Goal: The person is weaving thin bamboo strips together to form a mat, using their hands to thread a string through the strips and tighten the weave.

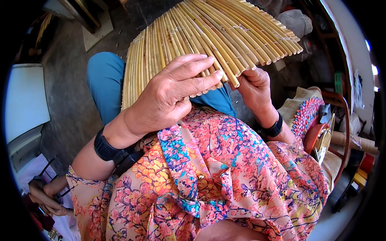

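Observation:
A mat of straw-coloured reeds, bound side by side with thin thread, spreads over my knees, its near ends facing me. My left hand lies across the near part of the mat, fingers stretched over the reeds and thumb by their cut ends, holding the edge. One reed sticks out a little farther than its neighbours, close to the left fingertips. Just right of that reed, my right hand is closed at the reed ends, fingers curled and partly under the mat. Whether it also pinches thread is hidden.
A wooden chair at the right bears a woven piece with colourful trim. A clear plastic bag lies beyond the mat. At the left are a white panel and another person's hands. The floor is dark concrete.

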